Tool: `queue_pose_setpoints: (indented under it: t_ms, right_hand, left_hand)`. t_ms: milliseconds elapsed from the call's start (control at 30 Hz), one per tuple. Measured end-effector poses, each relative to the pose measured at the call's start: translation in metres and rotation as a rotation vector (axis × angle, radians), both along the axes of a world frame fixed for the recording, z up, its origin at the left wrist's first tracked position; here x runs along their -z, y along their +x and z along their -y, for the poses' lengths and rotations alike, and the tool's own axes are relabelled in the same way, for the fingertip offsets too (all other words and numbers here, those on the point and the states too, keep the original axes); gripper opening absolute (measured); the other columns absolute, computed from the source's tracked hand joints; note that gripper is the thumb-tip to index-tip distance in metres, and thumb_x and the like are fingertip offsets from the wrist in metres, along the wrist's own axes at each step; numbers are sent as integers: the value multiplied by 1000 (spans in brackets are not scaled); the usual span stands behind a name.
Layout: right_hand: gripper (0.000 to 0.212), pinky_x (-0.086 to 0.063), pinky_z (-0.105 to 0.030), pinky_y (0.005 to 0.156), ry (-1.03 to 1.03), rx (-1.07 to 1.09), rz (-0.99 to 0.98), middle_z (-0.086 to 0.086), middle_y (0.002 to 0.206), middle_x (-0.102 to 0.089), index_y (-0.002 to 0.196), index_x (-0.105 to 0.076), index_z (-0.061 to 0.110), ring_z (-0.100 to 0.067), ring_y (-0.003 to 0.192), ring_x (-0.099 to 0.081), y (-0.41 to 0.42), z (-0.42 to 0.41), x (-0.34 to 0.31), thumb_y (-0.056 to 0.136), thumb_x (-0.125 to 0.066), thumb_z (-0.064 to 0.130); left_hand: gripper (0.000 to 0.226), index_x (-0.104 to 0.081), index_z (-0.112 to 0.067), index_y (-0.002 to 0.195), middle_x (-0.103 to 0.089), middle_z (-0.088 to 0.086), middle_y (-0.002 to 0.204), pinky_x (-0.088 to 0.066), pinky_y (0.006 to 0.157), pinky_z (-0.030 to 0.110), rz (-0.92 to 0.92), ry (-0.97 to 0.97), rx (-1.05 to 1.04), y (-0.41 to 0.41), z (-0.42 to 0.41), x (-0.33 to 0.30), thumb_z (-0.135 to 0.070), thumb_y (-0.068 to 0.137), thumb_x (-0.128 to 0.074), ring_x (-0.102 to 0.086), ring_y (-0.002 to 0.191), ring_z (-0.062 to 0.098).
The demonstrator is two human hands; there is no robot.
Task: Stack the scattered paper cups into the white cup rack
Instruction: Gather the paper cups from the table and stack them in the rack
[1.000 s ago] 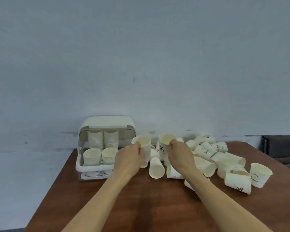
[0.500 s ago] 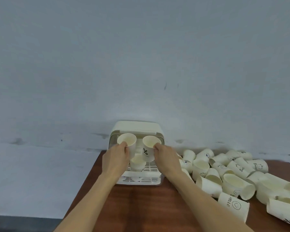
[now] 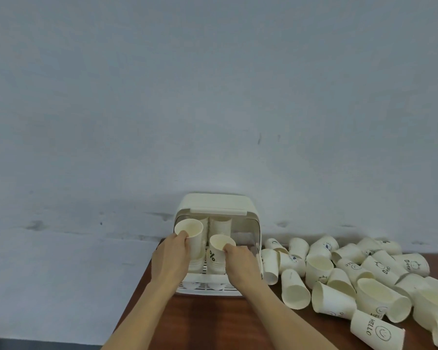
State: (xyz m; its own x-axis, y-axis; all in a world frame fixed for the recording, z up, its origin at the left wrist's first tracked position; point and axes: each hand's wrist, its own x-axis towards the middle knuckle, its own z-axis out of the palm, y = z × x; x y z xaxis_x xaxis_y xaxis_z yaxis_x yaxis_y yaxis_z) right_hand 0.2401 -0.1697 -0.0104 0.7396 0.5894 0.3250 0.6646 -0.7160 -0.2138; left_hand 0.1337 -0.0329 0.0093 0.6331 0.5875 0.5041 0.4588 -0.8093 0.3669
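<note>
The rack [image 3: 216, 207] stands at the back edge of the desk [image 3: 213, 322], against the wall [image 3: 213, 97], with cup stacks [image 3: 220, 224] inside. The left hand [image 3: 171, 258] has its grip closed around a plain cup [image 3: 190, 232], held over the rack's front left. The right hand [image 3: 240, 261] pinches the rim of a printed cup [image 3: 217, 251] that sits on a front stack. Loose cups [image 3: 352, 274] lie scattered on the desk to the right of the rack.

The cup [image 3: 376, 329] lying at the near right, well apart from both hands, reads "HELLO" beside a smiley mark; the cup [image 3: 216, 258] pinched at its rim by the right hand [image 3: 240, 263] shows a "%" sign just left of the fingers. Other cup prints are too blurred to read.
</note>
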Motion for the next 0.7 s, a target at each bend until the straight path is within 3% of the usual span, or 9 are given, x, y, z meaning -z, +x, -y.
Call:
queue_pose_setpoints:
  t_ms: [333,533,700]
  right_hand:
    - [32,-29,-35,68,-98,-12,-4,-15,107,-62,111,-51,7,-34,99,-55,-7,-4,25,82,-42,-2]
    - [65,-40,-42,86,-56,3,20,-17,118,-57,145,-24,8,-36,105,-52,-8,-3,39,83,-44,2]
    - [78,-37,-43,94,-60,-53,-15,-20,119,-56,151,-9,10,-36,108,-49,-10,3,40,82,-46,4]
  left_hand:
    - [26,-60,-18,106,-61,0,94,-48,60,31,-17,28,19,10,-7,18,-25,100,-35,-58,78,21]
    - [29,-60,-19,118,-63,1,109,-52,71,37,5,-31,38,13,-4,34,-25,99,-39,-62,91,24]
    - [34,-56,-18,125,-58,5,119,-51,76,38,-144,-65,60,12,3,45,-25,98,-36,-60,101,27]
